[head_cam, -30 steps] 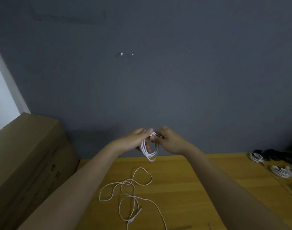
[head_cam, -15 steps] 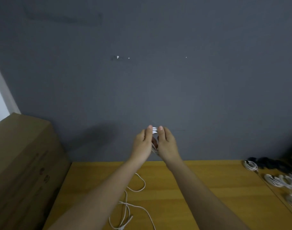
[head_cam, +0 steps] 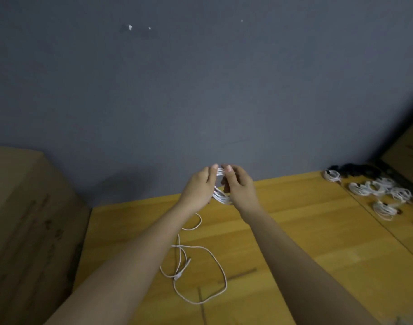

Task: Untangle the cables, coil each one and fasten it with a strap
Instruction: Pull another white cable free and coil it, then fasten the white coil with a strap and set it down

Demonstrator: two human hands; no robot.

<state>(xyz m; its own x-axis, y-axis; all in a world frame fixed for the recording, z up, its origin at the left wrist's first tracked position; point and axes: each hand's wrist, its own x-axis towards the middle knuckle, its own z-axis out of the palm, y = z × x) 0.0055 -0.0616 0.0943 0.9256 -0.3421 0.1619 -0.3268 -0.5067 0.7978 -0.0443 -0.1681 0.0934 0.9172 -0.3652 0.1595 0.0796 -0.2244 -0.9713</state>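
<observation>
Grey wall behind a wooden table (head_cam: 306,231), cardboard box (head_cam: 31,219) at left. Both hands are raised above the table's far edge, close together. Left hand (head_cam: 198,188) and right hand (head_cam: 239,186) each pinch the white coil (head_cam: 220,184) between them, fingers curled round its loops. The cable's loose tail (head_cam: 200,266) hangs down and lies in loops on the table beneath the forearms. Coiled white cables (head_cam: 374,191) sit at far right, black ones (head_cam: 351,170) behind them.
</observation>
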